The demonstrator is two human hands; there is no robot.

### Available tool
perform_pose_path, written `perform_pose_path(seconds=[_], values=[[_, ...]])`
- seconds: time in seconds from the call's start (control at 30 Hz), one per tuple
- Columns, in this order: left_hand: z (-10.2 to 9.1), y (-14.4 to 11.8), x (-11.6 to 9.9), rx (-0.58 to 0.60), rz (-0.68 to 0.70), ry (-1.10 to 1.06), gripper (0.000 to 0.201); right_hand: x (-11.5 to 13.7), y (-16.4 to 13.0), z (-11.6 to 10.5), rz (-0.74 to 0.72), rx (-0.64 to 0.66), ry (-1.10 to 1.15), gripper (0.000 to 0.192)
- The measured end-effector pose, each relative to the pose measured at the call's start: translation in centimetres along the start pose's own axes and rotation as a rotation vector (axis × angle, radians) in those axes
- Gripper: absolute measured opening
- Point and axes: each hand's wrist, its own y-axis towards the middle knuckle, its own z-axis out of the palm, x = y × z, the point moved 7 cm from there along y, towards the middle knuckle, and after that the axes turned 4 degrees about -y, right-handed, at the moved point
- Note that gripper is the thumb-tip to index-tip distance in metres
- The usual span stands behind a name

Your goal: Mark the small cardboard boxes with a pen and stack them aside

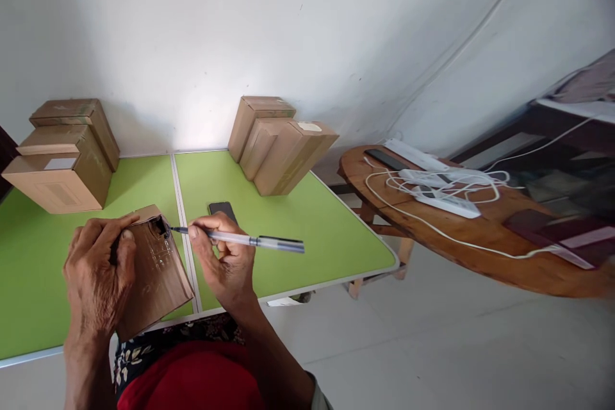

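A brown cardboard box (154, 282) lies tilted at the table's front edge, with clear tape across it and a dark torn opening at its far corner. My left hand (98, 269) is closed on the box's left side, its thumb and forefinger near the opening. In my right hand (225, 262) a pen (230, 237) is pinched, the cap pushed onto its back end. The pen's tip points left at the torn corner; whether it touches the cardboard I cannot tell. A dark phone (222, 210) lies just behind my right hand, partly covered by it.
Several cardboard boxes stand along the wall in a left group (72, 154) and a right group (283, 147) on the green folding table (336, 237). To the right, a wooden table (408, 218) carries white power strips (446, 202) and tangled white cables.
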Motion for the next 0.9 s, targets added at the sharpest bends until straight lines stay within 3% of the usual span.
perform_pose_path(seconds=[0.07,0.13,0.2,0.3,0.4,0.57,0.73,0.83,0.9], values=[[-0.1,0.1,-0.1,-0.006,0.007,0.003,0.030,-1.3,0.4,-0.8,0.017,-0.070,-0.042,0.017],[-0.1,0.1,-0.1,0.005,0.011,0.006,0.026,-3.4,0.8,-0.8,0.087,-0.021,-0.172,0.029],[-0.1,0.2,-0.1,-0.001,0.014,0.006,0.024,-6.1,0.7,0.4,0.190,0.194,-0.446,0.036],[-0.2,0.1,0.2,-0.025,0.018,0.010,0.026,-10.3,-1.1,2.9,0.371,0.622,-0.943,0.034],[-0.1,-0.1,0.7,-0.017,0.009,0.032,0.029,-12.5,-3.0,4.5,0.462,0.802,-1.125,0.029],[0.1,-0.1,0.8,0.004,-0.011,0.028,0.026,-13.6,-4.9,5.8,0.457,0.814,-1.157,0.020],[0.2,0.1,0.5,0.001,-0.031,0.028,0.028,-14.4,-5.3,4.7,0.429,0.782,-1.166,0.022],[0.0,0.1,0.4,-0.022,-0.008,0.020,0.030,-14.6,-4.1,1.7,0.440,0.566,-1.205,0.028],[0.0,0.1,0.4,-0.016,0.007,0.016,0.030,-14.9,-3.3,-1.1,0.524,0.387,-1.250,0.041]])
